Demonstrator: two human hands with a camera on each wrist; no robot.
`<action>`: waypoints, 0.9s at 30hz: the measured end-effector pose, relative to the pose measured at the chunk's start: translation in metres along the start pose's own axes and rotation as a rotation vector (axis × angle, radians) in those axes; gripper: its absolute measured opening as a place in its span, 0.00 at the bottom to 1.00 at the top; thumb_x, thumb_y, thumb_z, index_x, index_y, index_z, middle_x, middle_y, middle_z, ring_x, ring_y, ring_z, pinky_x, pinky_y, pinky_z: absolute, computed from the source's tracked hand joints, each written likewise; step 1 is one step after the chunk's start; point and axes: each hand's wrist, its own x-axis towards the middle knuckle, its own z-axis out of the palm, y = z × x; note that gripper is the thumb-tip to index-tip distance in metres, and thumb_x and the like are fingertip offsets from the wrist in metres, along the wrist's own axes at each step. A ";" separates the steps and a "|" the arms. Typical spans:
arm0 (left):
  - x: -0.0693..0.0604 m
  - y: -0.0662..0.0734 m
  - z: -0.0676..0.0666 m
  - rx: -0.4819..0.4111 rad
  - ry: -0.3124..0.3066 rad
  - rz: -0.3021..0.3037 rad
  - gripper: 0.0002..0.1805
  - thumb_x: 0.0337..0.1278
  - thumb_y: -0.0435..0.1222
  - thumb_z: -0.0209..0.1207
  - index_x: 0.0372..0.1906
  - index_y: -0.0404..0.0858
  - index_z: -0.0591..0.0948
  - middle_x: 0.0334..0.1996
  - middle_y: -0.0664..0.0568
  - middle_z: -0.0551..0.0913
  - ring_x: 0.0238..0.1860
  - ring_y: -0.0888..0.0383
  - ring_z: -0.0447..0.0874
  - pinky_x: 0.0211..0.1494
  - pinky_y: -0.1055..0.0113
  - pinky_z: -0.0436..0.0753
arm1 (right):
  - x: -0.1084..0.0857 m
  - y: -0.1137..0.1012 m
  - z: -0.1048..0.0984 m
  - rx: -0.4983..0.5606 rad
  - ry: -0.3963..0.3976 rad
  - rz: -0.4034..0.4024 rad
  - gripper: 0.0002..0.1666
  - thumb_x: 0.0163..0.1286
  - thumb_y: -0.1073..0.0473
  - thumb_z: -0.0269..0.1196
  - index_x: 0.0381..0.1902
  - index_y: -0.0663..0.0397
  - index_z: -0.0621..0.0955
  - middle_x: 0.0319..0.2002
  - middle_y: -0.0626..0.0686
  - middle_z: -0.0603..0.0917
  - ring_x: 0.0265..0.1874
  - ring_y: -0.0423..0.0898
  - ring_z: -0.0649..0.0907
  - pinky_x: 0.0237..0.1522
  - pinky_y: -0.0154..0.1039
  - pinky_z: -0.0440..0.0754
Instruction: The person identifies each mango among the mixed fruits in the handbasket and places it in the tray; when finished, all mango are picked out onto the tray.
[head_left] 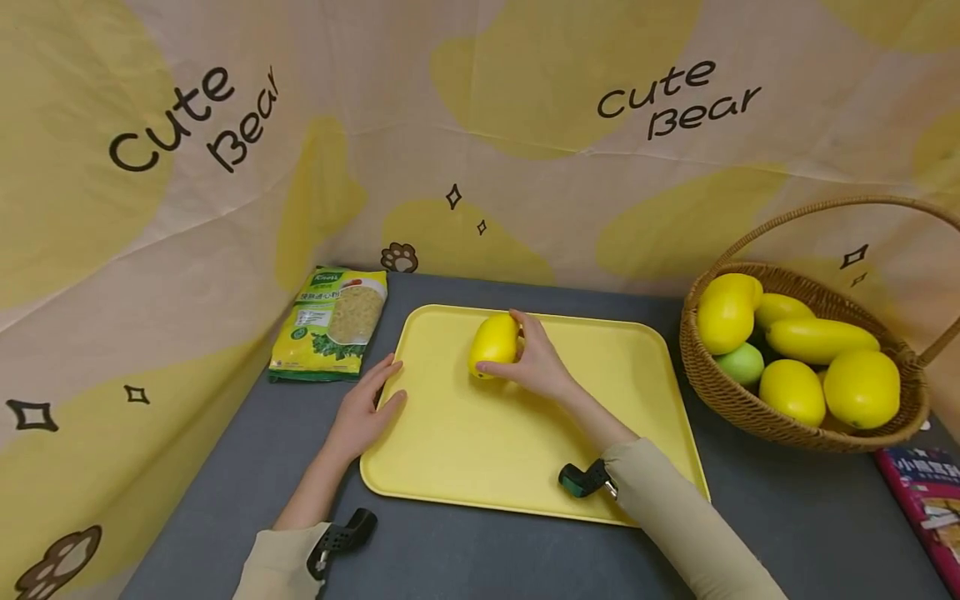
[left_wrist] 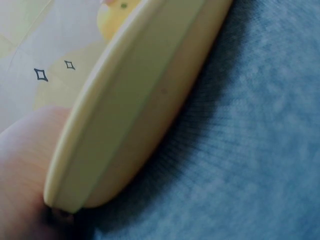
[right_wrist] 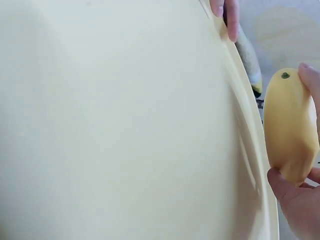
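Note:
My right hand (head_left: pixel 542 363) grips a yellow, mango-like fruit (head_left: pixel 493 345) between thumb and fingers, over the back middle part of the yellow tray (head_left: pixel 465 450). In the right wrist view the fruit (right_wrist: pixel 289 125) has a small green spot at one end, and my right hand (right_wrist: pixel 302 207) holds it from the side. My left hand (head_left: pixel 364 415) lies at the tray's left rim, its fingers loosely extended and touching the edge. The left wrist view shows the tray's side (left_wrist: pixel 125 100) close up beside part of my left hand (left_wrist: pixel 30 165); its fingers are hidden there.
A wicker basket (head_left: pixel 720 392) of yellow fruits and one green one stands right of the tray. A yellow-green Knorr bag (head_left: pixel 330 325) lies at the back left. At the far right is a dark pink package (head_left: pixel 922 500). Printed cloth (head_left: pixel 525 167) hangs behind.

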 end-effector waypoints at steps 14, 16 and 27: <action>0.002 0.001 0.001 0.003 0.022 -0.010 0.26 0.67 0.35 0.58 0.68 0.34 0.71 0.71 0.42 0.64 0.71 0.44 0.61 0.69 0.46 0.63 | 0.033 -0.006 0.042 0.117 -0.069 -0.058 0.65 0.50 0.51 0.78 0.75 0.59 0.52 0.71 0.58 0.60 0.63 0.52 0.70 0.65 0.44 0.70; 0.002 0.000 0.001 0.003 0.020 -0.010 0.26 0.67 0.35 0.58 0.68 0.34 0.71 0.71 0.42 0.64 0.71 0.44 0.61 0.69 0.46 0.63 | 0.037 -0.007 0.046 0.124 -0.084 -0.066 0.65 0.51 0.51 0.78 0.75 0.58 0.52 0.71 0.58 0.60 0.63 0.51 0.70 0.65 0.44 0.70; 0.002 0.000 0.002 0.012 0.031 0.010 0.25 0.67 0.34 0.59 0.66 0.33 0.73 0.71 0.41 0.64 0.70 0.43 0.62 0.68 0.45 0.64 | 0.049 -0.004 0.056 0.137 -0.129 -0.109 0.64 0.52 0.52 0.78 0.76 0.56 0.51 0.72 0.56 0.59 0.64 0.49 0.70 0.65 0.41 0.69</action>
